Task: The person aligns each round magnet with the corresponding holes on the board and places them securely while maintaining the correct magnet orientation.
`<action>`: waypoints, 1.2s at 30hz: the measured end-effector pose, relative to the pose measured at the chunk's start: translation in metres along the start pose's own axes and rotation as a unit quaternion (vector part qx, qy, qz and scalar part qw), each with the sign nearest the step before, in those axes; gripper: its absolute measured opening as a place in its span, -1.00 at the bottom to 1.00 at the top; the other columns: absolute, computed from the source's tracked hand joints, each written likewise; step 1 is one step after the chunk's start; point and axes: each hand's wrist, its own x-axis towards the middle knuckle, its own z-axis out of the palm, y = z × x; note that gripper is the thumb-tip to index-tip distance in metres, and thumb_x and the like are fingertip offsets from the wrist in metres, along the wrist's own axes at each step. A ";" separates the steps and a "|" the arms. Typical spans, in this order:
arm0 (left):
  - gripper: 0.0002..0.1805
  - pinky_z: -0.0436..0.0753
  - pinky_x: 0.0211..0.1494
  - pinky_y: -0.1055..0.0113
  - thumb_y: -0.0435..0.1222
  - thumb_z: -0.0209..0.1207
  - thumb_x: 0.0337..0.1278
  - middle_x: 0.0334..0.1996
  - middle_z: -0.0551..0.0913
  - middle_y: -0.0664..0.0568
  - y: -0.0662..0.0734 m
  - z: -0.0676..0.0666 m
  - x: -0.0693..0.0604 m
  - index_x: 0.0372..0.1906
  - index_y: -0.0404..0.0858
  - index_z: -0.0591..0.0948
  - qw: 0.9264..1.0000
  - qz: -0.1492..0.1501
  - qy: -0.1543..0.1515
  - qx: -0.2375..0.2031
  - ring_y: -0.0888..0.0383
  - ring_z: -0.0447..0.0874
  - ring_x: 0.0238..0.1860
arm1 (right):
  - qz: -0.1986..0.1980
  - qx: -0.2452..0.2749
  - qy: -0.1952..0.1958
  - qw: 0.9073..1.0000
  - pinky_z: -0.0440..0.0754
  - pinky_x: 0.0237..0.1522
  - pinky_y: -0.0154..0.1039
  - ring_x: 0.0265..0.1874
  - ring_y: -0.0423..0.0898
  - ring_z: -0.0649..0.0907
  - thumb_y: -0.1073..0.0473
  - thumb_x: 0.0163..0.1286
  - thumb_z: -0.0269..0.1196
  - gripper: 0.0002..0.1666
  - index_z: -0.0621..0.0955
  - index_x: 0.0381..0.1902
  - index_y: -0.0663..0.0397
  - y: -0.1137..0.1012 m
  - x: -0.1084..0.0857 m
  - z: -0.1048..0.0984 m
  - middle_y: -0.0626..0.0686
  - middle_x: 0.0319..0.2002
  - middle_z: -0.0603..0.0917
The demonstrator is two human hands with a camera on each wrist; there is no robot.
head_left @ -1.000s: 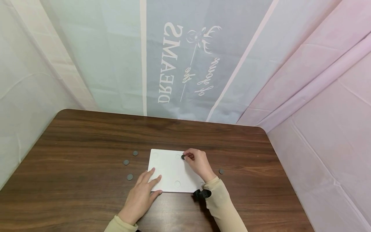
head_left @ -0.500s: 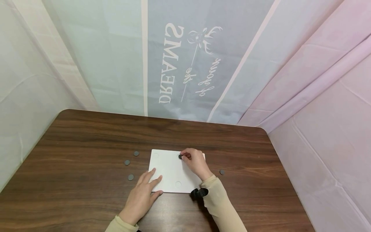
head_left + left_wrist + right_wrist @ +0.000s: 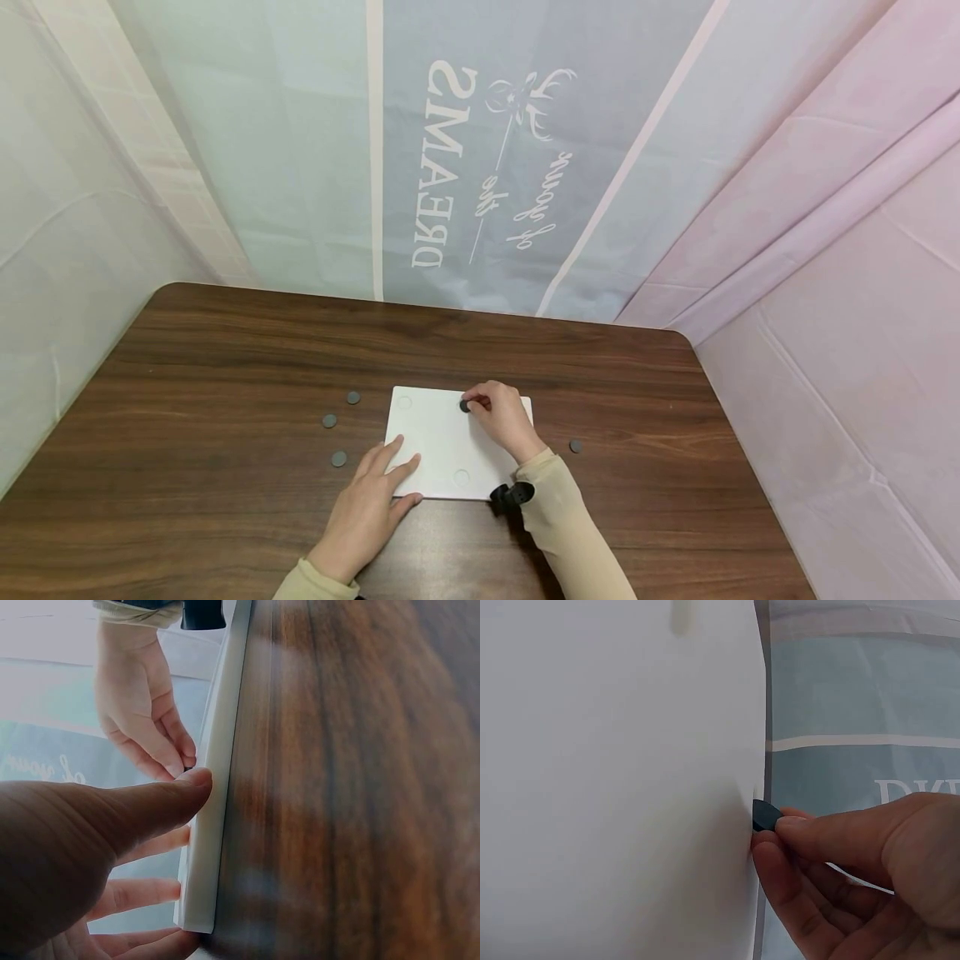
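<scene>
We have a dark brown, streaked wood-grain table (image 3: 225, 517) with rounded far corners, stretching well past the straight edges of a smooth white rectangular board (image 3: 442, 446). Our left hand (image 3: 363, 508), fingers spread, rests on its near-left edge; our right hand (image 3: 508, 419) pinches a small dark round disc (image 3: 465, 406), tilted near its far edge. Four flat grey round discs (image 3: 329, 421) lie either side.

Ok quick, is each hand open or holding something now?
Left hand: open, fingers spread, resting on the white board.
Right hand: closed, pinching a small dark disc.
</scene>
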 end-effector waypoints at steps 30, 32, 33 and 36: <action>-0.50 0.67 -0.10 0.01 -0.17 0.44 -0.13 0.24 0.49 -0.16 0.001 0.003 -0.003 0.02 -0.21 0.68 1.000 0.002 0.008 0.008 -0.16 0.44 0.22 | -0.026 -0.050 0.007 0.998 0.47 -0.48 -0.43 -0.46 -0.16 0.56 0.39 0.25 0.28 -0.82 0.75 -0.21 0.18 -0.002 -0.002 0.006 0.06 -0.38 0.61; -0.50 0.67 -0.11 0.00 -0.17 0.45 -0.13 0.24 0.49 -0.16 0.001 0.003 -0.003 0.02 -0.21 0.68 1.000 0.000 0.007 0.007 -0.16 0.44 0.22 | -0.038 -0.061 0.003 0.997 0.47 -0.48 -0.43 -0.46 -0.15 0.55 0.40 0.27 0.26 -0.80 0.74 -0.17 0.22 -0.003 -0.004 0.006 0.08 -0.38 0.60; -0.50 0.67 -0.11 0.00 -0.17 0.45 -0.13 0.24 0.49 -0.16 0.002 0.002 -0.003 0.02 -0.21 0.68 1.000 0.000 0.007 0.007 -0.16 0.44 0.22 | -0.045 -0.068 0.002 0.997 0.47 -0.48 -0.43 -0.46 -0.14 0.55 0.41 0.27 0.25 -0.80 0.73 -0.16 0.25 -0.003 -0.004 0.006 0.08 -0.38 0.59; -0.50 0.67 -0.11 -0.01 -0.17 0.44 -0.13 0.24 0.49 -0.16 0.002 0.002 -0.003 0.02 -0.21 0.68 1.000 -0.001 0.004 0.006 -0.17 0.44 0.23 | -0.059 -0.091 -0.010 0.994 0.49 -0.48 -0.41 -0.45 -0.13 0.56 0.42 0.29 0.22 -0.77 0.70 -0.12 0.30 -0.005 -0.007 0.006 0.11 -0.33 0.59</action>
